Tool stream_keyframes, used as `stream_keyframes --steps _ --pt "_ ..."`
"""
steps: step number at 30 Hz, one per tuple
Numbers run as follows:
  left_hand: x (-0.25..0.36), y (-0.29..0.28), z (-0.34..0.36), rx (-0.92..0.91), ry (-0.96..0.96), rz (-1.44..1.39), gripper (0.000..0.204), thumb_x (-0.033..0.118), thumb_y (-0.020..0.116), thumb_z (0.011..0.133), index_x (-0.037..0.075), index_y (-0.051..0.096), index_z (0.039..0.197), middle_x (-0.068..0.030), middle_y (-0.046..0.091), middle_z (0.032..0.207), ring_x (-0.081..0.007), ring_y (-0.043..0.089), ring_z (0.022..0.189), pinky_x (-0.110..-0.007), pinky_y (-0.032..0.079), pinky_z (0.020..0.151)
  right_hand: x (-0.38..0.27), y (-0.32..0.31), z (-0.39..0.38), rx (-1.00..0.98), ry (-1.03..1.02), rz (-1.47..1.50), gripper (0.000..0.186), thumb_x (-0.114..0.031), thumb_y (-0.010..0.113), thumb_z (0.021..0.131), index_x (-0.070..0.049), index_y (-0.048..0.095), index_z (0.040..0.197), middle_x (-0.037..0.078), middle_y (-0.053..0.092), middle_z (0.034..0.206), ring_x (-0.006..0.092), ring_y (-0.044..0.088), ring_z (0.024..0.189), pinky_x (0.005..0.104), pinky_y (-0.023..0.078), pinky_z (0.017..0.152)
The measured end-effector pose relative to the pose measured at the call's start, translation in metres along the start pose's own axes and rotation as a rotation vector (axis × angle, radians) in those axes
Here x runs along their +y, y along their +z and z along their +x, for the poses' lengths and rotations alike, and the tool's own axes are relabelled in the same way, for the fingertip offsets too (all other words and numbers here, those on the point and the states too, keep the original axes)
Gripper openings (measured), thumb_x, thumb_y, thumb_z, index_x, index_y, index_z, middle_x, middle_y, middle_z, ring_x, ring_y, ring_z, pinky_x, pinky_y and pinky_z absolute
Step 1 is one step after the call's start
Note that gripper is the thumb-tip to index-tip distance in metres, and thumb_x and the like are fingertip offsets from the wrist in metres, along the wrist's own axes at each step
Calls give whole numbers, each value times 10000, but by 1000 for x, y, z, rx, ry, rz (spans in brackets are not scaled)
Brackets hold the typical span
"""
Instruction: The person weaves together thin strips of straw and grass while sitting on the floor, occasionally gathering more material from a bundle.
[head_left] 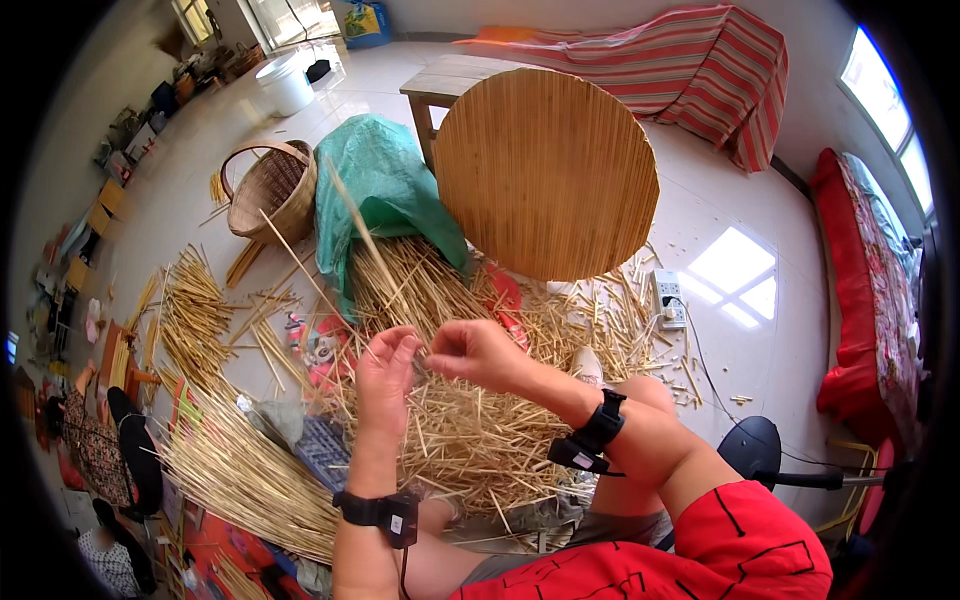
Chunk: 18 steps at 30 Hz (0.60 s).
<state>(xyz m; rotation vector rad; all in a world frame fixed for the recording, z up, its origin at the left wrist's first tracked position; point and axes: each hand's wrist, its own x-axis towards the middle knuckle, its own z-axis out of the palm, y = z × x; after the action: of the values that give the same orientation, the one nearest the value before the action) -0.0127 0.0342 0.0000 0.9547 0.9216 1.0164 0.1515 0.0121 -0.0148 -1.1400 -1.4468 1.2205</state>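
Observation:
My left hand (387, 378) is raised over a heap of cut straw (480, 440), its fingers pinched together. A long thin straw stalk (296, 257) slants from its fingertips toward the upper left. Close beside it on the right, my right hand (478, 353) is closed, thumb against the curled fingers. What it pinches, if anything, is too small to make out. Just beyond both hands, a green woven sack (362, 165) lies over a bundle of straw stalks (410, 280), some jutting up past its mouth. Left of my left forearm rests a large sheaf of pale straw (250, 475).
A round slatted board (545, 175) leans against a wooden bench (440, 78). Left of the sack stands a wicker basket (290, 190); loose stalks (195, 315) lie nearer. A power strip (668, 298) with a cord is on the right. Other people (95, 445) sit at far left.

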Motion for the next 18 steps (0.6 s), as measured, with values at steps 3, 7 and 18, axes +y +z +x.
stream_keyframes --steps 3,7,18 --pt "-4 -5 2 19 42 -31 159 130 642 873 24 609 986 -9 642 803 13 342 471 -151 230 415 -8 15 -8 -47 -1 -117 169 -138 715 769 -4 613 784 96 628 657 152 594 596 309 471 562" --pt "-5 -6 -1 27 23 -17 146 142 636 881 21 650 961 -2 633 747 14 361 476 -149 229 417 -5 14 -7 -39 -40 -201 180 -160 667 742 6 632 805 115 637 671 198 623 620 320 480 572" --pt "-12 12 -16 -169 -219 43 188 140 594 904 5 664 1014 -20 612 665 -7 372 456 -152 230 406 -22 -17 8 63 74 277 220 -199 647 868 6 627 945 8 634 810 54 564 712 220 468 615"
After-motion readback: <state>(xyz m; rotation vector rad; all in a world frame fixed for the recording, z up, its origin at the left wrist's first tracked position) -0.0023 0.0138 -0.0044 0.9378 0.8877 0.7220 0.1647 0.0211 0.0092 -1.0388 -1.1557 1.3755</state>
